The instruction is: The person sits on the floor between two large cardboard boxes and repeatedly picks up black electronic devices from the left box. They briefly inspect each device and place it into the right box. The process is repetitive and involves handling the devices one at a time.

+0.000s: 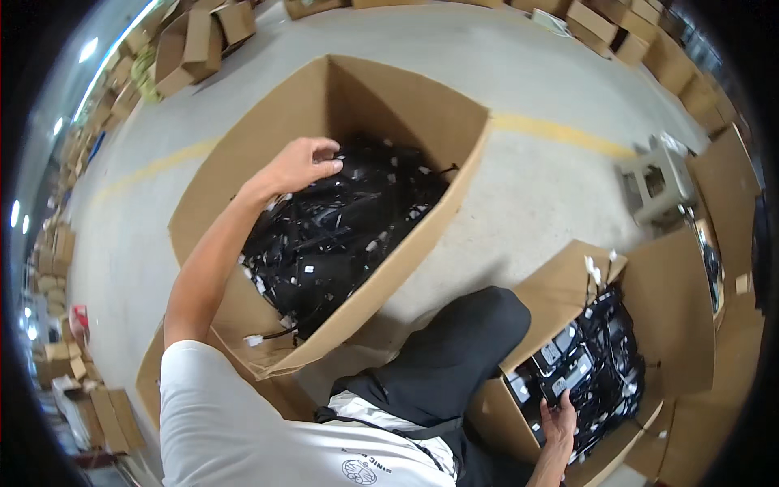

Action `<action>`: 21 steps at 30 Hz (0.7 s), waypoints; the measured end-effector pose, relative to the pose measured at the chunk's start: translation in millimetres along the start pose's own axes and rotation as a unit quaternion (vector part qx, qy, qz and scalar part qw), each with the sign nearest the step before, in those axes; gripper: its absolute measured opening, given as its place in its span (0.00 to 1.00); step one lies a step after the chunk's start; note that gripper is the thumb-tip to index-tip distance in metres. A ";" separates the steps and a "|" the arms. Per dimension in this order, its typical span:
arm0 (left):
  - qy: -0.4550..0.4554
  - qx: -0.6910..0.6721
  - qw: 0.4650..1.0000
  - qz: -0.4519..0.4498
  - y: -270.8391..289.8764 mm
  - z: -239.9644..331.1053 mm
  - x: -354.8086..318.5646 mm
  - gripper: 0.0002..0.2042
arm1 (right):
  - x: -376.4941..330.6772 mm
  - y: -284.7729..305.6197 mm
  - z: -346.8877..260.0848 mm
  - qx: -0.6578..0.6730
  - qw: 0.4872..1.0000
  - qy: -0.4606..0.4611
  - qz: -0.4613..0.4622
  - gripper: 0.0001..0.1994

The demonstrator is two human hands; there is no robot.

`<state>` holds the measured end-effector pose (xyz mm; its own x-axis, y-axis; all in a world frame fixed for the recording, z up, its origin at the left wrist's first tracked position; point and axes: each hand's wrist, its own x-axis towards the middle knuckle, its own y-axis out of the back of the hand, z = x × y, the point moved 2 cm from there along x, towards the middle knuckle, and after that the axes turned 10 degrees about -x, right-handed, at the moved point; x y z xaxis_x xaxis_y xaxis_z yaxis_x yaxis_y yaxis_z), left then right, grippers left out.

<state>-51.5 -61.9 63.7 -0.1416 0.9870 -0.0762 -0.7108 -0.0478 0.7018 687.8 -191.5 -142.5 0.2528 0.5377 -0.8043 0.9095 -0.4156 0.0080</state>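
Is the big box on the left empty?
No, the big cardboard box is full of tangled black cables, and the left hand reaches into them.

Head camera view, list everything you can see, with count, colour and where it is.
big box: one, brown cardboard, open, centre, on the floor
cables: a tangled heap, black with white tags, inside the big box
small box: one, brown cardboard, open, lower right
adapters: several, black with pale labels, among black cords in the small box
stool: one, grey, right, on the floor
floor: grey concrete with a yellow line
stacked boxes: many, brown, along the far and left edges
shirt: white, bottom
trousers: black, knee raised, bottom centre
left hand: on the cables in the big box
right hand: on the adapters in the small box
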 end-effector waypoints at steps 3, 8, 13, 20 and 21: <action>0.092 0.065 0.993 -0.041 -18.2 -115.6 -37.7 0.19 | 11.7 -16.7 -10.8 -0.087 0.995 0.035 0.020 0.20; 0.144 0.139 0.962 -0.185 -102.2 -195.7 -93.2 0.45 | 13.2 -8.1 -13.3 -0.520 0.831 0.157 0.122 0.27; 0.183 0.148 0.931 -0.280 -118.9 -196.1 -90.5 0.62 | 8.3 19.9 -4.0 -0.514 0.815 0.233 0.135 0.27; 0.236 -0.063 0.956 -0.163 -138.1 -206.6 -129.5 0.66 | -14.5 6.8 -4.4 -0.480 0.831 0.256 0.117 0.28; 0.239 -0.083 0.956 -0.145 -137.2 -204.2 -125.5 0.64 | -10.8 12.0 -2.1 -0.489 0.824 0.260 0.118 0.27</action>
<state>-76.9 -210.5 -167.7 -0.1926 0.7811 -0.5940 -0.8621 0.1545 0.4827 696.7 -200.8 -132.5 0.3370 0.8737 -0.3510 0.5820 0.0997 0.8070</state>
